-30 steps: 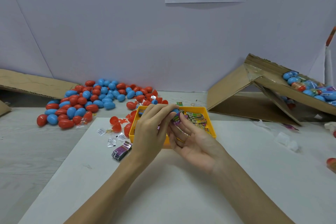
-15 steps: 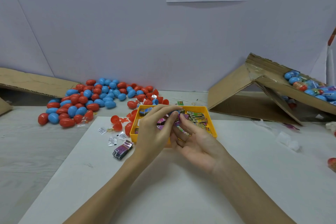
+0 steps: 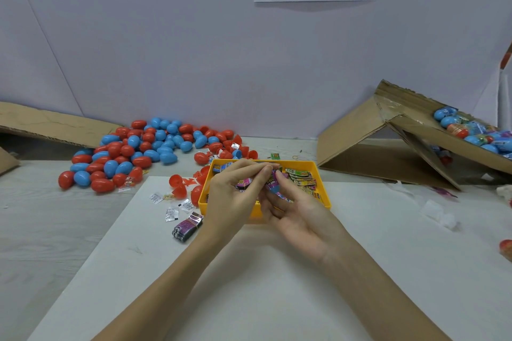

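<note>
Both hands meet over a yellow tray (image 3: pixel 321 196) filled with small folded colourful leaflets (image 3: pixel 300 178). My right hand (image 3: pixel 293 210), palm up, pinches a small stack of purple leaflets (image 3: pixel 273 185) between thumb and fingers. My left hand (image 3: pixel 235 194) has its fingers curled over the top of that stack, fingertips touching it at the upper edge. Another purple leaflet (image 3: pixel 243 183) shows in the tray under the left fingers.
A heap of red and blue plastic eggs (image 3: pixel 133 152) lies at the back left, with open red halves (image 3: pixel 177 185) near the tray. A banded purple leaflet bundle (image 3: pixel 187 227) and white sachets (image 3: pixel 171 213) lie left of the tray. A tilted cardboard box (image 3: pixel 410 144) holding wrapped eggs stands right.
The hands have stayed over the tray. The fingers shifted slightly on the leaflet stack, and the purple leaflets now show more between the two hands.
</note>
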A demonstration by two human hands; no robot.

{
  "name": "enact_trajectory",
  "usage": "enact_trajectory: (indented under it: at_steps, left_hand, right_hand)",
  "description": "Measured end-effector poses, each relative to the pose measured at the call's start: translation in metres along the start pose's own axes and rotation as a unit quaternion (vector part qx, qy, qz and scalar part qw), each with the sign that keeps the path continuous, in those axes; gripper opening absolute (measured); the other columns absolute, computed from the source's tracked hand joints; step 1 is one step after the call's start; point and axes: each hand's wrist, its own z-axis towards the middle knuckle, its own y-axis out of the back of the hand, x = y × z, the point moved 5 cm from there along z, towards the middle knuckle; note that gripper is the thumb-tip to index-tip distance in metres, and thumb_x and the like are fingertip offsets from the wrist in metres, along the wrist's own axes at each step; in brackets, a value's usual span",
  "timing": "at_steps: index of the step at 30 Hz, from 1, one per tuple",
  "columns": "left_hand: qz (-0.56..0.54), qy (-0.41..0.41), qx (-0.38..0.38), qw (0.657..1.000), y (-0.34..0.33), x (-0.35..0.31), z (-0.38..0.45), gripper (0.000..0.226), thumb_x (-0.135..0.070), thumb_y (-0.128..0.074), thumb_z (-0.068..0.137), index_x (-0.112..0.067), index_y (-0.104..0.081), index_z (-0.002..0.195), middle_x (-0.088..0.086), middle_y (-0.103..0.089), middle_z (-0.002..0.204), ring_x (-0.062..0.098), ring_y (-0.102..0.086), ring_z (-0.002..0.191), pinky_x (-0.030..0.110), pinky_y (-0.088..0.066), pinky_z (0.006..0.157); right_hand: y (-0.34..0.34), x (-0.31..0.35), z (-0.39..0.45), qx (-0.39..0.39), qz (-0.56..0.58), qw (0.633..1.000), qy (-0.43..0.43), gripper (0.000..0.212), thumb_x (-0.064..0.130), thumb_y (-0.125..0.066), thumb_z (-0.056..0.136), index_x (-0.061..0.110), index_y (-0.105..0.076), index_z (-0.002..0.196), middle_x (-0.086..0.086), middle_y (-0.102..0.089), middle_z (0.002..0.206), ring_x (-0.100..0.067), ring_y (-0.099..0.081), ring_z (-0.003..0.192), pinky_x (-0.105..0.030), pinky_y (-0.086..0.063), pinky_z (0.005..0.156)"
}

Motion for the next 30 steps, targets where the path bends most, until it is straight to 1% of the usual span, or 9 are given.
enact_trajectory:
  at_steps: [5,9,12,14,18,21,24,27,30]
  left_hand:
    - [0.017,-0.016,0.061,0.998,-0.004,-0.005,-0.001,0.026,-0.018,-0.060,0.101,-0.018,-0.072,0.124,-0.010,-0.070,0.117,0.014,-0.065,0.116,0.020,-0.052,0.092]
    - [0.072,-0.051,0.121,0.989,-0.002,-0.007,0.001,0.038,-0.010,-0.071,0.094,-0.015,-0.066,0.131,-0.008,-0.070,0.124,0.011,-0.064,0.119,0.021,-0.052,0.097]
    - [0.145,-0.106,0.113,0.977,0.002,-0.011,0.002,0.042,-0.007,-0.078,0.087,-0.010,-0.067,0.128,-0.004,-0.071,0.122,0.005,-0.064,0.115,0.019,-0.052,0.096]
    - [0.173,-0.133,0.107,0.970,0.001,-0.014,0.002,0.045,-0.002,-0.080,0.084,-0.008,-0.068,0.126,-0.003,-0.071,0.120,0.002,-0.063,0.113,0.014,-0.049,0.095]
    - [0.219,-0.161,0.087,0.958,-0.006,-0.017,-0.003,0.042,-0.002,-0.084,0.079,-0.008,-0.073,0.120,0.000,-0.071,0.115,0.007,-0.064,0.106,0.015,-0.052,0.092]
    - [0.253,-0.152,0.042,0.955,-0.012,-0.019,-0.009,0.043,-0.005,-0.088,0.075,-0.008,-0.074,0.115,0.001,-0.071,0.110,0.012,-0.066,0.101,0.019,-0.055,0.090]
    - [0.246,-0.149,0.030,0.957,-0.015,-0.020,-0.008,0.045,-0.006,-0.089,0.073,-0.012,-0.073,0.115,-0.001,-0.071,0.112,0.011,-0.066,0.102,0.016,-0.053,0.091]
    - [0.254,-0.147,0.056,0.954,-0.013,-0.018,-0.005,0.049,-0.017,-0.085,0.081,-0.016,-0.067,0.127,-0.004,-0.067,0.122,0.010,-0.062,0.112,0.022,-0.053,0.096]
    - [0.277,-0.149,0.076,0.946,-0.011,-0.018,-0.005,0.053,-0.044,-0.064,0.094,-0.020,-0.056,0.141,-0.009,-0.062,0.128,0.003,-0.055,0.118,0.017,-0.046,0.100]
  right_hand:
    - [-0.002,0.009,-0.002,0.014,-0.008,0.999,0.030,0.041,0.021,-0.072,0.092,0.008,-0.068,0.131,-0.017,-0.074,0.117,-0.025,-0.073,0.104,-0.030,-0.061,0.083]
    - [0.000,0.017,-0.006,0.010,-0.147,0.983,0.106,0.034,0.026,-0.058,0.103,0.003,-0.068,0.125,-0.017,-0.075,0.117,-0.025,-0.072,0.111,-0.033,-0.060,0.093]
    - [-0.002,0.019,-0.009,-0.027,-0.259,0.951,0.167,0.031,0.029,-0.062,0.100,0.006,-0.073,0.118,-0.007,-0.079,0.105,-0.021,-0.075,0.103,-0.032,-0.061,0.088]
    - [-0.004,0.020,-0.010,-0.052,-0.321,0.924,0.204,0.031,0.027,-0.070,0.095,0.008,-0.073,0.119,0.001,-0.080,0.099,-0.013,-0.076,0.097,-0.025,-0.061,0.080]
    - [-0.001,0.019,-0.011,-0.090,-0.316,0.920,0.213,0.035,0.021,-0.078,0.090,0.012,-0.072,0.123,0.002,-0.080,0.103,-0.011,-0.076,0.098,-0.028,-0.061,0.087]
    - [0.001,0.023,-0.011,-0.094,-0.329,0.910,0.234,0.027,0.020,-0.082,0.086,0.026,-0.074,0.111,0.008,-0.080,0.102,-0.007,-0.075,0.098,-0.023,-0.061,0.083]
    - [0.001,0.024,-0.012,-0.097,-0.349,0.899,0.246,0.030,0.023,-0.081,0.086,0.023,-0.073,0.115,0.008,-0.079,0.105,-0.008,-0.074,0.102,-0.026,-0.061,0.088]
    - [-0.001,0.029,-0.014,-0.100,-0.377,0.884,0.256,0.034,0.029,-0.078,0.088,0.017,-0.070,0.120,0.007,-0.079,0.104,-0.007,-0.074,0.100,-0.026,-0.061,0.087]
    - [-0.005,0.048,-0.021,-0.105,-0.407,0.855,0.304,0.031,0.037,-0.070,0.092,0.015,-0.068,0.114,0.000,-0.080,0.095,-0.013,-0.076,0.091,-0.032,-0.063,0.080]
